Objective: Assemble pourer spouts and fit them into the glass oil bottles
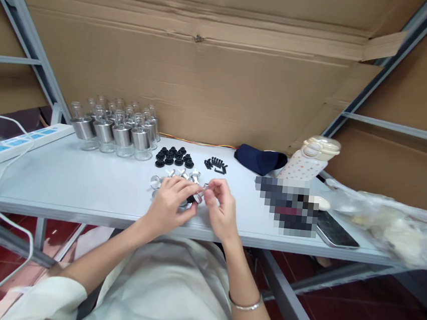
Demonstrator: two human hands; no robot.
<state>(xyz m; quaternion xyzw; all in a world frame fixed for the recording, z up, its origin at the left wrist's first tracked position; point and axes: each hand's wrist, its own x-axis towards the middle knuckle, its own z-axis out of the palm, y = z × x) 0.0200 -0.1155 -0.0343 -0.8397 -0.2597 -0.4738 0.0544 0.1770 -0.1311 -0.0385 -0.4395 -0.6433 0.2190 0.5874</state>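
Person seated at a white table (112,190), both hands close together near the front edge. Left hand (173,201) curled, thumb and fingers gripping a small metal fitting (198,198) with a black part against it; right hand (221,206) pinching the fitting's upper end. Exact join hidden by fingers. Fitting held just above the tabletop, in front of loose silver pieces (195,176). Beyond these: black stoppers (169,160) in rows, small black spouts (216,163) to their right. Glass bottles with metal bands (121,135) stand grouped, back left.
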